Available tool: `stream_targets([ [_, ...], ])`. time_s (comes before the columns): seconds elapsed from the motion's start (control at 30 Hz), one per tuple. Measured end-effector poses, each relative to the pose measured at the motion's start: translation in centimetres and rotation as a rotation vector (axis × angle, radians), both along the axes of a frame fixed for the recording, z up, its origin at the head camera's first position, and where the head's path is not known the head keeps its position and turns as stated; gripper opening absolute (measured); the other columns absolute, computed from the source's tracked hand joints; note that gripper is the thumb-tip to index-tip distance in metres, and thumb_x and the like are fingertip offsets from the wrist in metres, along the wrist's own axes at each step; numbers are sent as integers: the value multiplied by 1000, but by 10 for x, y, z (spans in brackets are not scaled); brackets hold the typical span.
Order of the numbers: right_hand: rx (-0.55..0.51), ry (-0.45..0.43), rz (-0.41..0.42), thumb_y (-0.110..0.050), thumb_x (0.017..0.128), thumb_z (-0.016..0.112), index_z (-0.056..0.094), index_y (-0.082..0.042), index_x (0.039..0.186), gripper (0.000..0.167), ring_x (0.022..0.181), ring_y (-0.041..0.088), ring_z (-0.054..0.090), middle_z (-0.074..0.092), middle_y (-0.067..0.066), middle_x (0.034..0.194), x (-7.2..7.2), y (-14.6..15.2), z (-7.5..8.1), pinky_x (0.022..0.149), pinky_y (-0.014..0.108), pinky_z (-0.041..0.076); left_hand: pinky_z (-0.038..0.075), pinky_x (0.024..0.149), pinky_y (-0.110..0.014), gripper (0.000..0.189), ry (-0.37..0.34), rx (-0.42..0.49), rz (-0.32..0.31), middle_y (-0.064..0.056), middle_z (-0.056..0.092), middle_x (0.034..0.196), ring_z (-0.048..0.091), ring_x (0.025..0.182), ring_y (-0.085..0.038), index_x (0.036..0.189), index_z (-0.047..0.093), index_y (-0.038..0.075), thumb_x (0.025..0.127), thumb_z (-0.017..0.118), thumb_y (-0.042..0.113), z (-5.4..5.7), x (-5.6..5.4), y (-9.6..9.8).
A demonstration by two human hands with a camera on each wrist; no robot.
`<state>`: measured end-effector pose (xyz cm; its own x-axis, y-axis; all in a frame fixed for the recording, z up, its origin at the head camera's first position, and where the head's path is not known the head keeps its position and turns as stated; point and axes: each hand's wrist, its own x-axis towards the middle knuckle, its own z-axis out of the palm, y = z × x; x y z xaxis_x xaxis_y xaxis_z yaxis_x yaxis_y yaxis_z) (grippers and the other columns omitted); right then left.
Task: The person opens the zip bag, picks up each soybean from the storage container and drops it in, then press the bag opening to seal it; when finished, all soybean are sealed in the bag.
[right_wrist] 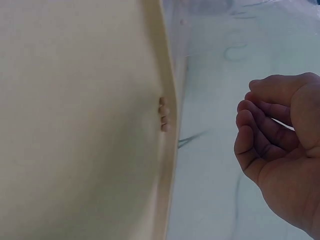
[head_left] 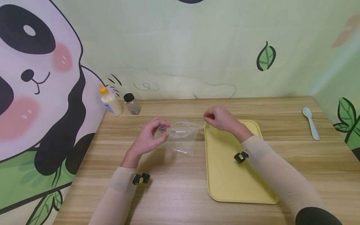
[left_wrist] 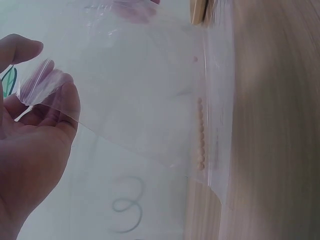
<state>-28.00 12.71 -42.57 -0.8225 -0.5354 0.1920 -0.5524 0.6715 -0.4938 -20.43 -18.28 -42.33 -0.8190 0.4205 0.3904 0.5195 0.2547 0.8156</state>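
Note:
A clear plastic zip bag stands upright on the table with its mouth spread. My left hand holds its left top corner; in the left wrist view, the curled fingers show through the film and the thumb is raised away from them. Several small tan beads lie in a row along the bag's bottom. My right hand hovers over the yellow tray's far left corner, near the bag, fingers bent and thumb close to the index finger. Whether a bead is between those fingertips is hidden. Several beads sit at the tray's edge.
A glue bottle with a yellow cap and a small black-lidded jar stand at the table's back left. A pale blue spoon lies at the right. A wall with painted figures borders the back of the wooden table.

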Motion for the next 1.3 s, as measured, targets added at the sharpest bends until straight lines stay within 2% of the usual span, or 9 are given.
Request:
stream_targets([
  [0.23, 6, -32, -7, -12, 89, 66, 72, 1, 97, 16, 75, 18, 63, 71, 9, 85, -5, 5, -15, 70, 32, 56, 51, 89, -24, 30, 0, 5, -7, -18, 60, 107, 57, 94, -33, 109, 62, -5, 80, 67, -10, 0, 1, 1],
  [0.53, 60, -87, -31, -12, 88, 67, 72, 0, 97, 16, 76, 17, 63, 71, 7, 84, -8, 7, -29, 71, 32, 56, 51, 88, -24, 30, 4, 7, -6, -13, 60, 106, 57, 93, -32, 108, 63, -3, 79, 66, -10, -1, 1, 0],
  [0.93, 139, -109, -14, -6, 86, 66, 74, -3, 94, 11, 78, 18, 65, 73, 8, 86, -11, 8, -36, 75, 33, 57, 51, 89, -25, 29, -7, 5, -4, -18, 59, 106, 57, 94, -30, 108, 62, -6, 80, 66, -10, -1, 1, 0],
  [1.17, 175, -107, -3, -6, 84, 67, 74, -5, 94, 12, 80, 19, 67, 73, 7, 88, -12, 7, -38, 76, 33, 57, 51, 88, -24, 29, -3, -2, 0, -15, 60, 106, 57, 94, -27, 108, 62, -6, 80, 67, -9, -2, 0, -1],
  [1.3, 188, -103, -4, -6, 84, 68, 74, -5, 93, 12, 80, 18, 67, 73, 6, 87, -13, 8, -40, 76, 33, 57, 51, 89, -25, 30, -13, -3, 2, -19, 59, 106, 56, 94, -28, 109, 62, -7, 79, 67, -11, -2, 0, 0],
])
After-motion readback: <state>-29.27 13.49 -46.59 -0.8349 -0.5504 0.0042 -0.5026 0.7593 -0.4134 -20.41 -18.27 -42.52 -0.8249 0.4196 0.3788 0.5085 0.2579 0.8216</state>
